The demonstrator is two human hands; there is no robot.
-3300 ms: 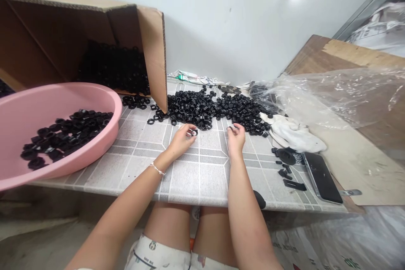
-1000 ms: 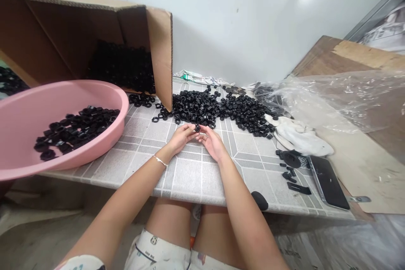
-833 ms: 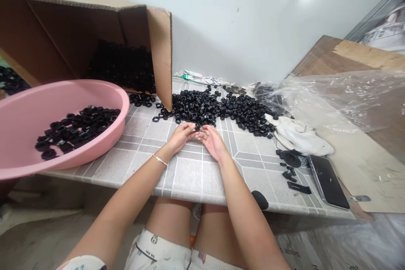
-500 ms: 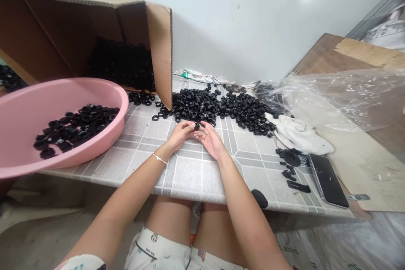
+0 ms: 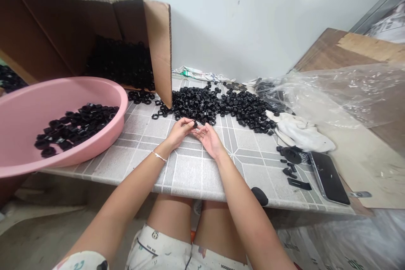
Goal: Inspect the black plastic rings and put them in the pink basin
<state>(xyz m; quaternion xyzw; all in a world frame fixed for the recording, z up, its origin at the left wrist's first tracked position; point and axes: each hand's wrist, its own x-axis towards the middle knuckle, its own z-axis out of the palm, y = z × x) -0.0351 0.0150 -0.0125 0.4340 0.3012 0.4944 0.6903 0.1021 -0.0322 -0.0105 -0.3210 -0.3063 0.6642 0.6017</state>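
My left hand point(image 5: 180, 130) and my right hand point(image 5: 207, 138) meet over the tiled table point(image 5: 190, 168), fingertips together on a small black nut point(image 5: 195, 124). The left fingers pinch it; the right hand lies palm up, its fingertips touching the same piece. Just behind them spreads a heap of black nuts point(image 5: 218, 107). A pink basin point(image 5: 31, 135) at the left holds several more black nuts point(image 5: 76, 124).
A cardboard box point(image 5: 95, 33) on its side, with black nuts inside, stands behind the basin. A white cloth point(image 5: 300, 133), a dark phone point(image 5: 329, 171), loose black parts point(image 5: 289, 156) and a clear plastic bag point(image 5: 341, 93) lie to the right.
My right hand came left from the heap and joined the left hand at the nut. Over the last second both hands stay together, with only small finger movements.
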